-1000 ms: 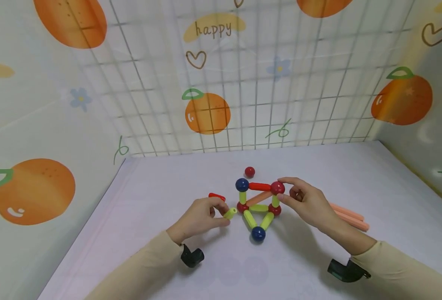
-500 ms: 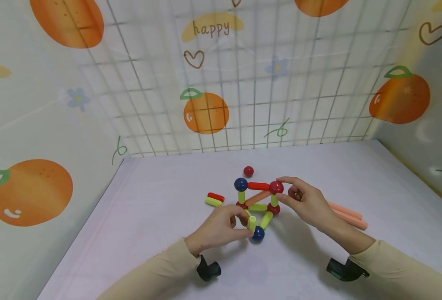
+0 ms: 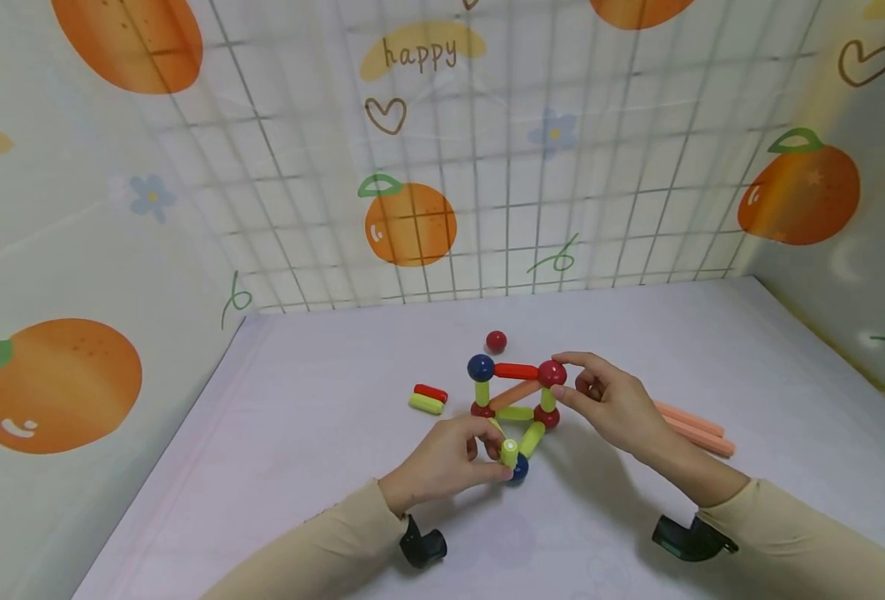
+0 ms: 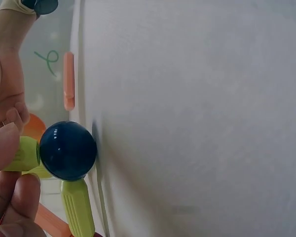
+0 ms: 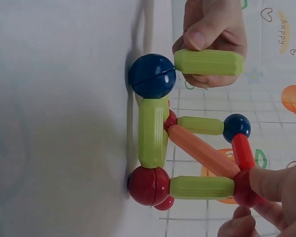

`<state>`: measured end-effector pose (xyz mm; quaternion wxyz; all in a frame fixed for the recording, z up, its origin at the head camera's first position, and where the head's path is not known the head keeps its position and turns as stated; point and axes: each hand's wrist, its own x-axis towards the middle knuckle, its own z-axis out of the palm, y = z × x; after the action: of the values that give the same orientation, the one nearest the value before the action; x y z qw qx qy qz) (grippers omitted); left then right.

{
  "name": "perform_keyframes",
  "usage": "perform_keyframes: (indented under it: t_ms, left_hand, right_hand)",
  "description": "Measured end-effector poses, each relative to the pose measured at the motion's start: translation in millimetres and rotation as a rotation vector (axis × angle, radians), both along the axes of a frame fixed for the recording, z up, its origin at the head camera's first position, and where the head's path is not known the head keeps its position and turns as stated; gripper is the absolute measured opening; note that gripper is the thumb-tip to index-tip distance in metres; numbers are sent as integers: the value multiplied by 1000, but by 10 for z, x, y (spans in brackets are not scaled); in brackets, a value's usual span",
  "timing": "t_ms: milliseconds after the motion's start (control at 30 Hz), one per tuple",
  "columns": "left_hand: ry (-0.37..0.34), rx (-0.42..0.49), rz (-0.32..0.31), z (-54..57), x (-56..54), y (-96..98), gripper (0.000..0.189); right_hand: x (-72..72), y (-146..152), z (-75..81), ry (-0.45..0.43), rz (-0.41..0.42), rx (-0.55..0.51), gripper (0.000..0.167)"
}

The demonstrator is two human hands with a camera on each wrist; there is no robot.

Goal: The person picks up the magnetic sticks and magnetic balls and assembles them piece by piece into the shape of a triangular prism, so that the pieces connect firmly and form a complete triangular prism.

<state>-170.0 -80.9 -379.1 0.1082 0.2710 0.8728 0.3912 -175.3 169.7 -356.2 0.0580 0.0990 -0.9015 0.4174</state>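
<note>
Moved rightward: green rod [image 3: 509, 452], upright in my left grip [image 3: 452, 458], touching front blue ball [image 3: 520, 471]; right grip [image 3: 611, 397] pinches red ball [image 3: 551, 373].

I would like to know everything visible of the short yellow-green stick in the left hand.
The short yellow-green stick looks like plastic, with lengthwise ridges and a pale round mark on its upper end. It stands roughly upright, pinched by the left hand, its lower end touching the shiny dark blue ball nearer the person.
</note>
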Motion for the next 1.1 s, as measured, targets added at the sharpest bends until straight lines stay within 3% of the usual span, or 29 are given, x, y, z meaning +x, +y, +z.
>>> perform_keyframes:
  t_ms: [400,633,933,1100]
  left_hand:
    - [-18,-10,-23,-4,-8,42,18]
    - [-63,4,6,-18,-10,51,16]
    - [-45,-16,41,-29,-22,58,19]
    - [-32,1,29,-35,-29,52,16]
  right_hand:
    - [-3,1,-17,21,13,-12,44]
    - [2,-1,-21,12,15,-15,45]
    - [6,-10,-13,16,7,-8,45]
    - [3,-11,-1,15,-1,-9,45]
